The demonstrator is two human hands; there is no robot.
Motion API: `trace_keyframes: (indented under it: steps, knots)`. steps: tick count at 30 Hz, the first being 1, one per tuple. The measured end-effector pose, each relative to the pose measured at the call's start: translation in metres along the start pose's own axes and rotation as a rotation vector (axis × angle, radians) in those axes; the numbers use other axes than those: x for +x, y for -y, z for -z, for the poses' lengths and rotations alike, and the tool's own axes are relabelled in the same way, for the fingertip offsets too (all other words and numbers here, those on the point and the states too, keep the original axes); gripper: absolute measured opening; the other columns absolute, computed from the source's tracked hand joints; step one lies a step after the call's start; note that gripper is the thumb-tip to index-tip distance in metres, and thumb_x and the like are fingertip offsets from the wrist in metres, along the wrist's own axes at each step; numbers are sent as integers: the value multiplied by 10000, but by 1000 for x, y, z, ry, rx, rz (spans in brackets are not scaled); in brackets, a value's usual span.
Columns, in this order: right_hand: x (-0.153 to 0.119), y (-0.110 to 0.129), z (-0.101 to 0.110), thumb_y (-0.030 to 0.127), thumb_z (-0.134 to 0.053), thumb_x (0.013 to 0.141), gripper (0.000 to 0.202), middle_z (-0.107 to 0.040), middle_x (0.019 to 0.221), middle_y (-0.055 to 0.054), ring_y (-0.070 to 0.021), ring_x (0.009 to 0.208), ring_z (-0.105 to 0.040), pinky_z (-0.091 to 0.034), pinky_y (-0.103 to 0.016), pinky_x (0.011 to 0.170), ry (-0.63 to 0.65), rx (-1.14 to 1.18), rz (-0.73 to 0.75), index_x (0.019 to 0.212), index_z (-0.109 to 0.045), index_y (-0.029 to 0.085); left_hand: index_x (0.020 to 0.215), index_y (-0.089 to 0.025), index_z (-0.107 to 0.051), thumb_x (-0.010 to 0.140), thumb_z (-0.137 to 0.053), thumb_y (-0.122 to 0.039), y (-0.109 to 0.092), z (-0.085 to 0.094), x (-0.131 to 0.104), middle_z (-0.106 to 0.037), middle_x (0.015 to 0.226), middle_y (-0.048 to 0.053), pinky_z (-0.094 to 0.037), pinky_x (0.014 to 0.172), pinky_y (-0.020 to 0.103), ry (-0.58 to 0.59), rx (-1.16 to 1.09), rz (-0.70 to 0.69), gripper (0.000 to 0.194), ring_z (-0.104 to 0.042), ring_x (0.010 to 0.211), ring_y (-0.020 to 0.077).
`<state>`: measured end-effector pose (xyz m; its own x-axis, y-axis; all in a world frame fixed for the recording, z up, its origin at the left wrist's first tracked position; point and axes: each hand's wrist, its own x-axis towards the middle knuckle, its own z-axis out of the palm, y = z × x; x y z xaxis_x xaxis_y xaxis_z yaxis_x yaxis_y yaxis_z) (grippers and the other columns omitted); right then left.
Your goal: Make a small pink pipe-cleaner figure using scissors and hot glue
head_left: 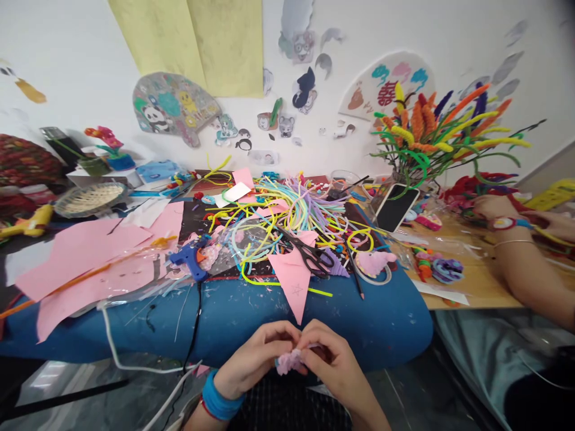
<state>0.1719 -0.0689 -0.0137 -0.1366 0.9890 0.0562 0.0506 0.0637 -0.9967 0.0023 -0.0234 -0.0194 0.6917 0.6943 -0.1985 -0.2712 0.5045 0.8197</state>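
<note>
Pink fuzzy piece (290, 363) at 6 o'clock of view, near edge of blue table cover (368, 323). Left hand (260, 358) and right hand (335, 362): fingertips of both clamped on it. Pink paper triangle (293, 280) 12 o'clock from piece. From view center: blue glue gun (192, 258) 8 o'clock, phone (398, 208) 3 o'clock.

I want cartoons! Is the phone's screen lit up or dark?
Dark. The phone shows a blackish screen with no picture; whether it's switched off, I cannot tell.
</note>
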Motion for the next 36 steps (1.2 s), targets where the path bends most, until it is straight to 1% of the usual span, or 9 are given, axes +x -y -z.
trace_keyframes:
  steps: [3, 5, 8, 13, 20, 24, 28, 33, 36]
  knots:
    - [1, -2, 3, 243, -613, 842, 112, -525, 803, -8, -120, 674, -508, -389, -226, 581, 0, -59, 41, 790, -707, 214, 903, -132, -640, 706, -757, -375, 8, 5, 3, -654, 770, 62, -543, 546, 282, 148, -151, 163, 333, -655, 613, 176]
    - [1, -2, 4, 255, -623, 847, 113, -514, 807, -7, -117, 677, -497, -381, -222, 577, -14, -124, 81, 807, -727, 232, 923, -129, -629, 670, -800, -372, 9, 6, 4, -649, 700, 37, -522, 466, 223, 152, -161, 177, 390, -626, 516, 130]
    - [0, -1, 6, 267, -628, 854, 123, -518, 796, -8, -120, 679, -493, -376, -223, 573, -37, -179, 120, 829, -747, 251, 892, -123, -628, 647, -834, -330, 4, 4, 3, -630, 612, -2, -460, 388, 146, 54, -122, 123, 382, -546, 417, 65]
    - [0, -1, 7, 288, -551, 901, 212, -572, 893, -46, -144, 742, -526, -398, -241, 583, -23, -130, 97, 980, -745, 257, 874, -117, -611, 653, -831, -322, -5, -7, -1, -664, 652, 14, -439, 383, 128, -79, -8, 40, 373, -570, 455, 66]
    - [6, -5, -1, 271, -681, 789, 122, -549, 727, -14, -146, 677, -530, -413, -243, 578, -174, 42, 83, 695, -673, 192, 840, -127, -571, 665, -820, -331, -5, -15, -6, -653, 639, 9, -427, 399, 135, -164, 129, -36, 366, -559, 468, 69]
    - [6, -6, -10, 268, -659, 809, 132, -570, 707, -12, -140, 651, -532, -406, -238, 571, -195, 32, 58, 702, -670, 191, 842, -146, -554, 704, -791, -315, -3, -17, -6, -609, 662, -17, -452, 428, 148, -240, 162, -164, 322, -558, 519, 77]
    - [3, -2, -15, 283, -596, 864, 161, -599, 762, -31, -153, 704, -563, -430, -244, 617, -173, -3, 45, 768, -684, 188, 856, -162, -563, 737, -756, -298, 2, -18, -8, -597, 694, -16, -467, 447, 170, -387, 262, -294, 264, -548, 558, 95]
    - [0, -3, -17, 330, -529, 906, 214, -617, 811, -52, -178, 763, -580, -452, -259, 669, -158, -73, -7, 861, -675, 179, 882, -179, -622, 753, -726, -251, 5, -20, -11, -652, 794, 17, -500, 607, 222, -597, 504, -419, 180, -602, 685, 142]
    - [-1, -6, -19, 366, -533, 896, 223, -624, 803, -49, -178, 733, -573, -452, -259, 658, -187, -135, -81, 877, -649, 176, 897, -186, -635, 777, -700, -254, 7, -19, -11, -660, 795, 17, -491, 668, 244, -631, 556, -433, 152, -613, 706, 156]
